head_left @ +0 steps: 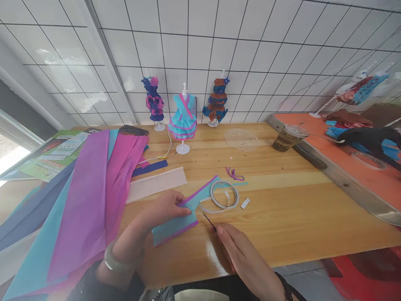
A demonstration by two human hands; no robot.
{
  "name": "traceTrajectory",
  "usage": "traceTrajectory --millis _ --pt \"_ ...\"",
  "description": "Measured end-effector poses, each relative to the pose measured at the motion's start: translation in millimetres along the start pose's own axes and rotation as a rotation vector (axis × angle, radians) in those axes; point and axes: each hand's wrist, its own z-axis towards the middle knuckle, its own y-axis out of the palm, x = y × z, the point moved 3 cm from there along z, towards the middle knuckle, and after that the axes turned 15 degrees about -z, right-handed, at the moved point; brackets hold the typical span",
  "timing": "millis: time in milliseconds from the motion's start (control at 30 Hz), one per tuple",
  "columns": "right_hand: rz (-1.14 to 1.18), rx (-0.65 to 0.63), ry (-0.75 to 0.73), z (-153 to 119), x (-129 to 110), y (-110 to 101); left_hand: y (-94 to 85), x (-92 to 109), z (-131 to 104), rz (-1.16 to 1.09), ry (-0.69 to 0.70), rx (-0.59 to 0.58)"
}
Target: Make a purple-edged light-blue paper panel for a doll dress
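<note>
Left hand (163, 209) pins the teal paper strip (184, 213) flat on the tabletop (282, 209), fingers pressed onto it; right hand (241, 251) has fingers clamped around scissors (209, 220), tips beside the strip's edge. Trimming step, needs steady alignment.

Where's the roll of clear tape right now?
In the head view, the tape roll lies flat on the wooden table near the middle, just right of the blue paper piece under the left hand.

White tiled wall (250, 50) with dark grout; wooden table (297, 209); window (12, 146) at left, daylight.
</note>
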Motion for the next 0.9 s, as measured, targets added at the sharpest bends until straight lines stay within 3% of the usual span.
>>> traceTrajectory --millis 533,900 --pt "0.195 -0.083 0.141 2 16 15 -3.3 -4 3 -0.038 -0.029 -0.004" --pt "0.226 -0.234 0.195 3 11 21 -4.6 -7 2 -0.163 -0.069 -0.081"
